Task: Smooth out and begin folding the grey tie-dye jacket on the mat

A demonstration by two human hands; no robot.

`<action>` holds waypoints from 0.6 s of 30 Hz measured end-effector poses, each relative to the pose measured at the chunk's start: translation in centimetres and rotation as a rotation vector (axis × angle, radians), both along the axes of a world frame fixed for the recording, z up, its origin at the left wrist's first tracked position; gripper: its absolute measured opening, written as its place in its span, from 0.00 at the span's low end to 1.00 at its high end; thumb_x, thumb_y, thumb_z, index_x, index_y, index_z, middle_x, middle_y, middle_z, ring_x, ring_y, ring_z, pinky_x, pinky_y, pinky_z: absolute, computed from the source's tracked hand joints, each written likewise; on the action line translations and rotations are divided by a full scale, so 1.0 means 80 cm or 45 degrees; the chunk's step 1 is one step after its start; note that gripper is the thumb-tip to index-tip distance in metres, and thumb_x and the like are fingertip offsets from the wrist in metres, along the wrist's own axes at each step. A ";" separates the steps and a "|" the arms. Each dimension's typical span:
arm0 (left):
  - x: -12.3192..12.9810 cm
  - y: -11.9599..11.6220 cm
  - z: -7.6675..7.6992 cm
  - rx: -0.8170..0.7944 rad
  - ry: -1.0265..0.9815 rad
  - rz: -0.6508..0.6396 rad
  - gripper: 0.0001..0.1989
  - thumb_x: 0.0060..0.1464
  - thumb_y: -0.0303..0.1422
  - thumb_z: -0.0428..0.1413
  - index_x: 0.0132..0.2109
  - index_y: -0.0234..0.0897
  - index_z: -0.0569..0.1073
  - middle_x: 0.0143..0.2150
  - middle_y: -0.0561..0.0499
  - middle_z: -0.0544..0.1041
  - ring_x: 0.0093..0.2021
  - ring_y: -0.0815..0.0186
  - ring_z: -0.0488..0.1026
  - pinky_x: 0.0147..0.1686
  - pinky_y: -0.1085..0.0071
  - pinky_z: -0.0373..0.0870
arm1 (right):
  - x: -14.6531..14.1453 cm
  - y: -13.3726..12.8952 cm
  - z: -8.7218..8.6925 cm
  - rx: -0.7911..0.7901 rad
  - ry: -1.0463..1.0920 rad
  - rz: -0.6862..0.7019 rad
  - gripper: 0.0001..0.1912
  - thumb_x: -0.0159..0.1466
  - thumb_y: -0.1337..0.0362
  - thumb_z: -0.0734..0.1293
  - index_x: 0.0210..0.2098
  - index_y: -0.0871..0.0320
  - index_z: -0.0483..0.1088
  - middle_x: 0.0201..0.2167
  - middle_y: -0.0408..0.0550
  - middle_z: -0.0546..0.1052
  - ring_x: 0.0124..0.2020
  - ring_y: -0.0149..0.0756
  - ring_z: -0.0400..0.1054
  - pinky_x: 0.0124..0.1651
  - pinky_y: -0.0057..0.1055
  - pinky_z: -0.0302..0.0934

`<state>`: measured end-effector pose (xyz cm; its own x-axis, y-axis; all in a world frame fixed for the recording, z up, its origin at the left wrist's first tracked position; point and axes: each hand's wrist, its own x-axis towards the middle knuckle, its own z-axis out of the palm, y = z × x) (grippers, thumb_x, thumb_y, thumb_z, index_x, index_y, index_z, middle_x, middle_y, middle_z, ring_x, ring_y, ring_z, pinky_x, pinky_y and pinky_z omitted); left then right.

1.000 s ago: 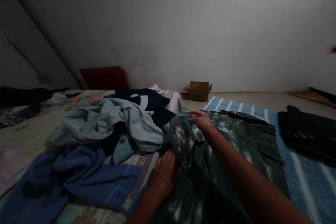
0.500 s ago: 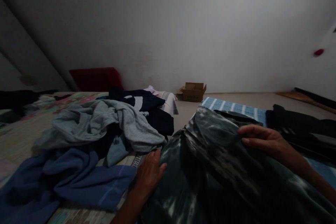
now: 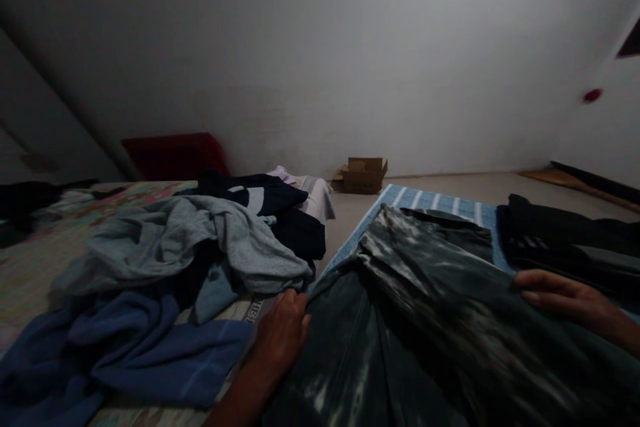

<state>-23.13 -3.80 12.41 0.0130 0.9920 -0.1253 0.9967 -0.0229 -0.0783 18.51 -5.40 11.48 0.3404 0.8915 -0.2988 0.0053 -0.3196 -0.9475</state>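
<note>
A dark grey-green garment with pale blotches [image 3: 425,307] spreads across the front right, its far end lying on a blue striped cloth [image 3: 420,199]. My left hand [image 3: 284,330] is closed on the garment's left edge, fingers curled over it. On the right side of the same garment, my right hand [image 3: 570,297] pinches the fabric between thumb and fingers. Left of my left hand lie a crumpled grey garment [image 3: 200,233] and a blue one [image 3: 135,353], heaped on a patterned cover [image 3: 30,267].
Dark navy clothes [image 3: 295,230] lie behind the grey garment. Dark folded clothes [image 3: 565,240] rest at the right. An open cardboard box [image 3: 363,177] stands on the floor by the wall, and a red object [image 3: 175,155] is at the back left.
My right hand has moved right and slightly down along the garment, whose upper part now lies flatter and more stretched. My left hand stays at the left edge. The view has shifted slightly.
</note>
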 end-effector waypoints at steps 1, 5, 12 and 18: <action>0.001 -0.003 -0.001 0.024 0.008 0.004 0.13 0.57 0.27 0.52 0.49 0.36 0.72 0.48 0.44 0.72 0.52 0.59 0.69 0.49 0.68 0.64 | 0.005 0.001 -0.005 -0.004 0.084 -0.005 0.15 0.36 0.59 0.75 0.26 0.48 0.75 0.24 0.44 0.78 0.25 0.39 0.72 0.28 0.28 0.67; -0.003 -0.009 -0.007 0.050 0.005 0.034 0.13 0.57 0.28 0.53 0.49 0.35 0.72 0.50 0.43 0.72 0.53 0.58 0.68 0.51 0.67 0.63 | 0.019 0.003 -0.016 -0.019 0.248 -0.018 0.14 0.35 0.63 0.76 0.24 0.47 0.76 0.22 0.42 0.77 0.22 0.36 0.71 0.27 0.25 0.65; -0.025 -0.004 -0.002 -0.073 -0.128 0.098 0.15 0.57 0.35 0.51 0.50 0.35 0.71 0.50 0.43 0.75 0.51 0.58 0.72 0.46 0.65 0.65 | 0.010 0.001 -0.020 0.024 0.153 -0.030 0.06 0.41 0.61 0.73 0.21 0.45 0.76 0.22 0.50 0.76 0.21 0.41 0.70 0.27 0.34 0.63; -0.027 0.004 0.010 -0.136 -0.152 0.110 0.09 0.53 0.39 0.51 0.34 0.38 0.71 0.38 0.45 0.78 0.41 0.57 0.75 0.35 0.67 0.64 | 0.018 0.008 -0.008 0.060 0.043 -0.080 0.07 0.43 0.61 0.71 0.24 0.46 0.75 0.25 0.52 0.77 0.24 0.45 0.72 0.30 0.37 0.65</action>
